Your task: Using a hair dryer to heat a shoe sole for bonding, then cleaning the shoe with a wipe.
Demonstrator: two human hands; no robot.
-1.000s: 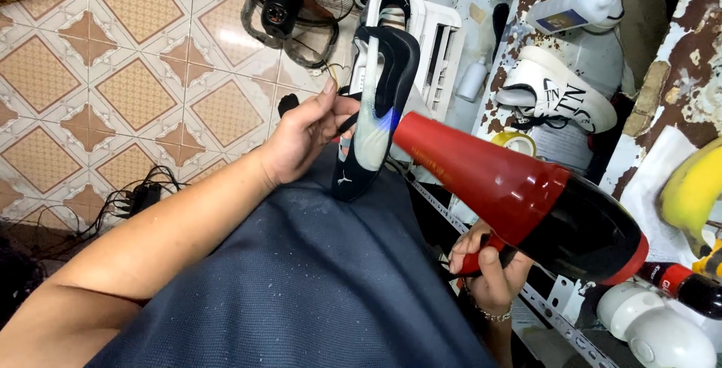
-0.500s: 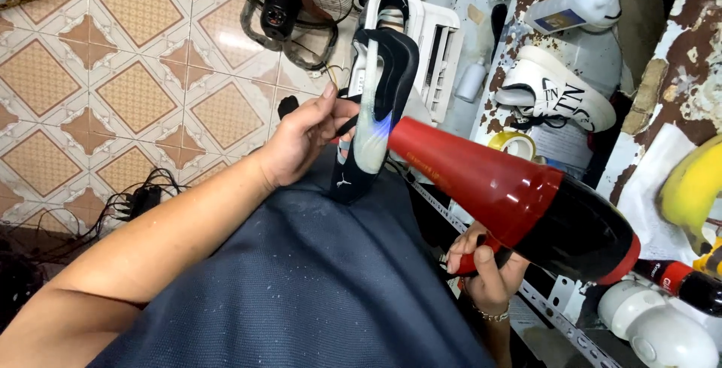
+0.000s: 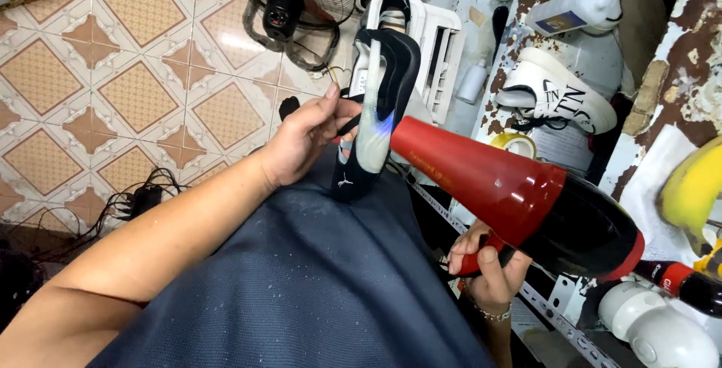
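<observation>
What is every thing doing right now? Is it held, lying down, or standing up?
Black sports shoe with a pale sole: held upright on the lap, sole toward the dryer.
Red and black hair dryer: held, nozzle at the shoe's sole.
Left hand: gripping the shoe.
Right hand: closed round the dryer's handle.
Orange floor fan: standing on tiles.
White sneaker: lying on the shelf.

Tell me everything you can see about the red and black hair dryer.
The hair dryer has a long red nozzle that widens into a glossy black body with a red rim at the back; it looks like plastic. It lies nearly level, tilted slightly, with the nozzle mouth right at the side of the black shoe, possibly touching it. The right hand wraps its red handle from below. The left hand holds the shoe. Whether it is running cannot be told.
</observation>
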